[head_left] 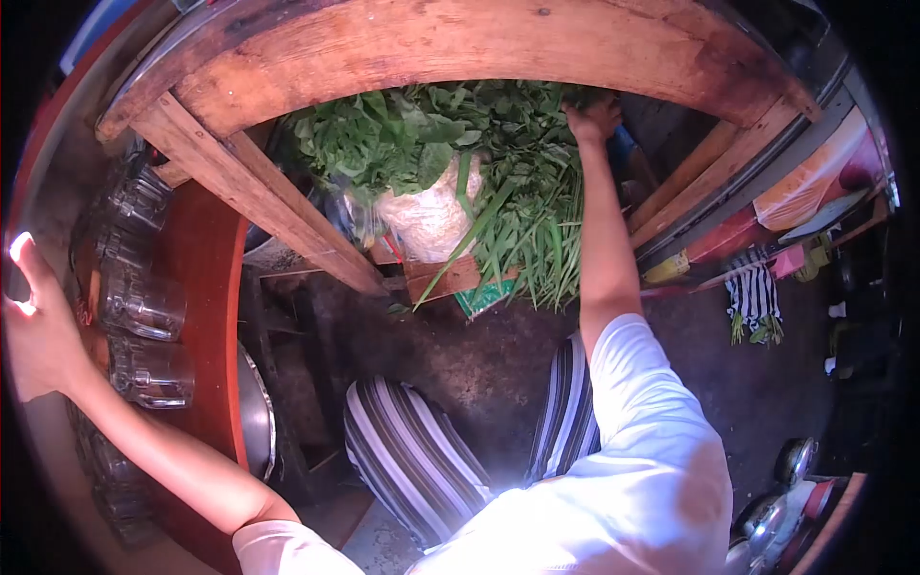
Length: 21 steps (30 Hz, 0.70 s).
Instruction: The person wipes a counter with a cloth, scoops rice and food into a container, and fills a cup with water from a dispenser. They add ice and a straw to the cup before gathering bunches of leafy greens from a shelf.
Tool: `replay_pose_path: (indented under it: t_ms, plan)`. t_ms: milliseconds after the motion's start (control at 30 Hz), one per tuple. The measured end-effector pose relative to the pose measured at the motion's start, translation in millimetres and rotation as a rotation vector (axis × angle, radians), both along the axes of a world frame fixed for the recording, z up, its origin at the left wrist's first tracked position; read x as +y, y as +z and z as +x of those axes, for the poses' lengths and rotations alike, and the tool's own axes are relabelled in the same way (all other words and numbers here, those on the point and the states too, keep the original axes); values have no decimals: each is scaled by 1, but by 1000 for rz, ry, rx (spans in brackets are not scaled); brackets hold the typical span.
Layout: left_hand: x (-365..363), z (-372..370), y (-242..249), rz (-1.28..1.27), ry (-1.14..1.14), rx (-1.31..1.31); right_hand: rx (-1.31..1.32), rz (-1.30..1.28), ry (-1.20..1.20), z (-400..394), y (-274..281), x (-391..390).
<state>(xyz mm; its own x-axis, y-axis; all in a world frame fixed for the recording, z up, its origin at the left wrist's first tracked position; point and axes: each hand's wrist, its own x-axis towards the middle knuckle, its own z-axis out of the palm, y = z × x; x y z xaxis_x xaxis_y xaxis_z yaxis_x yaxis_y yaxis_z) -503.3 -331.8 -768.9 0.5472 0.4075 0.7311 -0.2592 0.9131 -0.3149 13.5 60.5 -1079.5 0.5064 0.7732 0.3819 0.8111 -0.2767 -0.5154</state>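
Under the wooden table edge [460, 53], my right hand [596, 117] reaches to the right end of a heap of leafy greens [517, 125]. Its fingers are partly hidden among the leaves and shadow, so what they hold cannot be made out. Long green stalks [537, 244] hang from the heap beside a clear plastic bag [431, 216] with pale contents. My left hand [38, 331] is out at the far left, fingers apart with nothing in them, near glass mugs [144, 302] beside a red-brown board [206, 287].
Slanted wooden legs [278, 216] stand left of the greens, with others [695, 177] at the right. A green item [484, 297] lies below the bag. A striped cloth [755, 295] hangs at the right. Metal pots [767, 517] sit lower right, and a metal basin [256, 407] is beside the board.
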Motion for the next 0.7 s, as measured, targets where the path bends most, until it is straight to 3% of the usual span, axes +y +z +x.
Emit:
replay_pose_path:
  t_ms: [33, 100, 167, 200, 233, 267, 300, 367, 433, 500, 600, 667, 700]
  plan:
    - [0, 1, 0, 5, 5, -5, 30, -212, -21, 12, -15, 16]
    - [15, 69, -12, -102, -619, -331, 187, -307, 113, 14, -38, 50]
    - [32, 143, 0, 221, -258, -922, 281, -299, 169, 9, -51, 73]
    - [32, 140, 1, 218, -265, -915, 331, -400, 126, 1, -31, 60]
    - [31, 137, 1, 215, -271, -907, 236, -326, 180, 7, -47, 78]
    - [22, 91, -7, 41, -463, -601, 134, -252, 228, 14, -66, 97]
    - [17, 67, -11, -130, -640, -285, 123, -301, 278, 15, -40, 83]
    - [31, 139, 0, 189, -256, -884, 116, -289, 297, 19, -16, 66]
    - [30, 141, -1, 194, -260, -922, 120, -161, 239, 24, -6, 63]
    - [15, 75, -15, -120, -648, -387, 121, -29, 260, 29, -5, 70]
    - [19, 91, -12, -147, -672, -337, 212, 31, 326, 31, -13, 83]
    - [29, 140, -2, 169, -260, -907, 205, 91, 365, 33, -19, 80]
    - [29, 140, -2, 173, -250, -905, 129, 164, 348, 33, -22, 76]
